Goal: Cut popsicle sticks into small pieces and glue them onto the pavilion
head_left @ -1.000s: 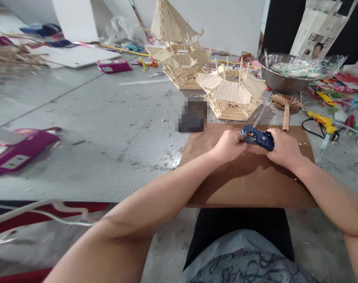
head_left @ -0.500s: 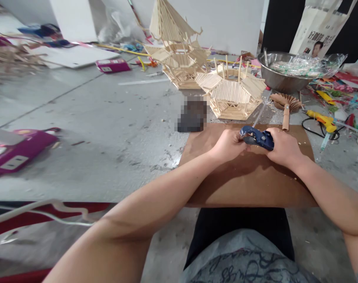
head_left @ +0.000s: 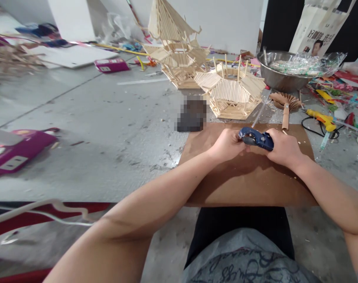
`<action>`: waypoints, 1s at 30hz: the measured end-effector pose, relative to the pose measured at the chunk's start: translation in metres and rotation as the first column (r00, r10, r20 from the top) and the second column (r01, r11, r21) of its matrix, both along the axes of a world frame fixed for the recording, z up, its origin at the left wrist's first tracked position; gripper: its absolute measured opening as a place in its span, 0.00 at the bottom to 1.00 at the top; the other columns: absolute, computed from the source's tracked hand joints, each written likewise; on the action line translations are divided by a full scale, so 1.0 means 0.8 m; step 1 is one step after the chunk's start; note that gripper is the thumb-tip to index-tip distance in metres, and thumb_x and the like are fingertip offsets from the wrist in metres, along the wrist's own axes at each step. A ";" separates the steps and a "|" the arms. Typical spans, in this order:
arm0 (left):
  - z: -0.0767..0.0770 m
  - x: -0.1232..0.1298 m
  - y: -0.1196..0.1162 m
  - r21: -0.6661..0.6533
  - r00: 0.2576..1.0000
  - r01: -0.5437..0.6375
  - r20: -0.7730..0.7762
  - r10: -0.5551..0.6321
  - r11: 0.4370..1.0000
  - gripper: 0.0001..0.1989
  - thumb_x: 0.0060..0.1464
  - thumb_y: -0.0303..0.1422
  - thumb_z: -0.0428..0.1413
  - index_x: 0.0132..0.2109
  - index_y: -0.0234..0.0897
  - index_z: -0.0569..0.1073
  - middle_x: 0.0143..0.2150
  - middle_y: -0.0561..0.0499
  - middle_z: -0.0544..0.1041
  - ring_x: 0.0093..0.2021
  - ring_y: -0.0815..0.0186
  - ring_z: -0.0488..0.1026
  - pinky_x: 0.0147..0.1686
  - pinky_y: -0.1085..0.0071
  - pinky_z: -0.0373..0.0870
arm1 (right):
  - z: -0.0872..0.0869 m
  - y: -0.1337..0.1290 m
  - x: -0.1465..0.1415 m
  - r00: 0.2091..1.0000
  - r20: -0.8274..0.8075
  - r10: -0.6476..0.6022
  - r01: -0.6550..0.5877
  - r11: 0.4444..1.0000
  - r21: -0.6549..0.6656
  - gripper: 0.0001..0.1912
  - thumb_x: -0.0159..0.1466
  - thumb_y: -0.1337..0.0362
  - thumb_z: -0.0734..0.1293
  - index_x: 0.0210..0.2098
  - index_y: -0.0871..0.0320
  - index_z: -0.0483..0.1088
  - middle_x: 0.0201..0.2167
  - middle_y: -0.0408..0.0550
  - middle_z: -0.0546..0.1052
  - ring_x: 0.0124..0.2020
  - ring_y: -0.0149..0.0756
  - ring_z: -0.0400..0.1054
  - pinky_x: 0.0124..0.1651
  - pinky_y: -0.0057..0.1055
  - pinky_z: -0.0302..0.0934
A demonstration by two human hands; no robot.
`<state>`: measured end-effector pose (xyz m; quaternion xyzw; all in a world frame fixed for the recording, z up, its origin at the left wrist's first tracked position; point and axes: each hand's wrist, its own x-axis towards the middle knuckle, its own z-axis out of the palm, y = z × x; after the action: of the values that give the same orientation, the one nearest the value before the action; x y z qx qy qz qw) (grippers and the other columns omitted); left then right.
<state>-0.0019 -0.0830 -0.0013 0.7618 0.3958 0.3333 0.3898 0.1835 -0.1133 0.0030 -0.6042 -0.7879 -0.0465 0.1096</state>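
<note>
My right hand (head_left: 285, 148) is closed around the handle of a dark blue cutter-like tool (head_left: 259, 140), over the brown sheet (head_left: 240, 184). At the tool's jaw end is my left hand (head_left: 228, 146), its fingers pinched together; what they hold is too small or hidden to name. Behind the sheet stands a six-sided stick model (head_left: 232, 92) with upright posts. Further back and to the left rises a taller stick pagoda (head_left: 179, 59) with a pointed roof. A dark pixelated object (head_left: 192, 114) lies at the sheet's upper left corner.
A metal bowl (head_left: 285, 81) holding plastic wrap stands at the back right. Near it are a brown paper fan (head_left: 286, 103) and a yellow glue gun (head_left: 322, 119) with a black cord. Purple boxes (head_left: 22, 151) lie to the left. Coloured scraps litter the right side.
A small pale stick piece now shows by my right hand's knuckles. Both hands and the blue tool have hardly moved.
</note>
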 end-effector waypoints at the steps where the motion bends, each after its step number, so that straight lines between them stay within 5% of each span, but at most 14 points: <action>1: 0.001 0.000 0.000 0.001 1.000 0.002 0.005 -0.002 1.000 0.11 0.38 0.19 0.46 0.20 0.32 0.71 0.15 0.56 0.71 0.17 0.73 0.67 0.20 0.79 0.63 | 0.000 0.000 0.000 1.000 0.008 -0.004 0.004 1.000 -0.002 0.16 0.54 0.59 0.62 0.41 0.59 0.65 0.35 0.53 0.76 0.35 0.44 0.70 0.31 0.32 0.54; 19: 0.002 0.003 -0.005 -0.138 0.988 0.075 0.147 -0.054 0.988 0.07 0.40 0.20 0.49 0.23 0.32 0.70 0.18 0.55 0.72 0.16 0.74 0.67 0.18 0.80 0.65 | -0.008 0.001 0.003 0.996 0.087 -0.027 0.023 0.999 0.045 0.13 0.53 0.59 0.61 0.36 0.58 0.67 0.25 0.50 0.75 0.28 0.43 0.70 0.27 0.31 0.51; 25: 0.002 0.003 -0.001 -0.115 0.984 0.142 0.128 -0.127 0.983 0.11 0.51 0.31 0.53 0.23 0.32 0.70 0.19 0.52 0.73 0.16 0.76 0.67 0.18 0.81 0.64 | -0.005 0.006 0.008 0.991 -0.081 -0.107 0.112 0.992 0.052 0.14 0.53 0.56 0.62 0.38 0.55 0.66 0.28 0.48 0.76 0.29 0.42 0.70 0.28 0.31 0.53; 30: 0.000 0.002 0.001 -0.172 0.961 0.226 0.198 -0.192 0.959 0.13 0.55 0.37 0.50 0.32 0.31 0.71 0.25 0.51 0.73 0.18 0.76 0.67 0.20 0.80 0.65 | -0.003 0.018 0.020 0.969 -0.185 -0.164 0.177 0.982 0.058 0.17 0.52 0.57 0.63 0.41 0.55 0.64 0.32 0.49 0.76 0.32 0.44 0.70 0.30 0.33 0.56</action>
<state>-0.0005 -0.0823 -0.0012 0.7249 0.3065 0.3174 0.5290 0.1996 -0.0993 0.0002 -0.6669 -0.7176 -0.0303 0.1983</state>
